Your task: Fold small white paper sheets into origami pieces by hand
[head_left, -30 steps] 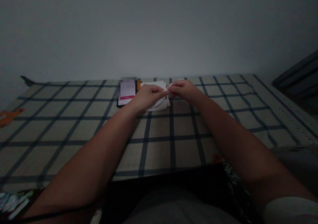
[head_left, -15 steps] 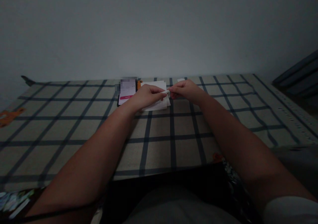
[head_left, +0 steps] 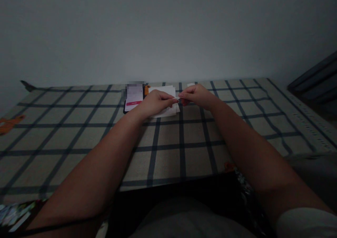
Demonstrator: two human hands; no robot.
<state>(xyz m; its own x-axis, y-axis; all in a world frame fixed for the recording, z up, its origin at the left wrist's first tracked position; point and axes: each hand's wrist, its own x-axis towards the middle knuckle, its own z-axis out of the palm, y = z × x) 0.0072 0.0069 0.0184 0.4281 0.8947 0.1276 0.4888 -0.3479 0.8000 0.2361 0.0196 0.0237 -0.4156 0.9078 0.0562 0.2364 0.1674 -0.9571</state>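
Note:
Between my two hands is a small piece of white paper (head_left: 178, 98), mostly covered by fingertips. My left hand (head_left: 157, 102) pinches its left end between thumb and forefinger. At the other end, the thumb and forefinger of my right hand (head_left: 196, 96) close on it. Several sheets of white paper (head_left: 168, 90) lie loosely stacked on the checked cloth (head_left: 168, 136), beneath and behind my left hand. A lit phone (head_left: 134, 96) with a pink bar on its screen rests left of the sheets. Dim light hides the fine detail of the held piece.
A white scrap (head_left: 191, 85) lies just behind my right hand. The pale wall (head_left: 168, 30) rises along the cloth's far edge. An orange printed figure (head_left: 10, 124) shows on the cloth at far left. Dark slatted furniture (head_left: 316, 72) stands at right.
The piece of paper between my fingertips shows less and looks smaller than before. Both hands stay in nearly the same place, and the view has shifted very slightly.

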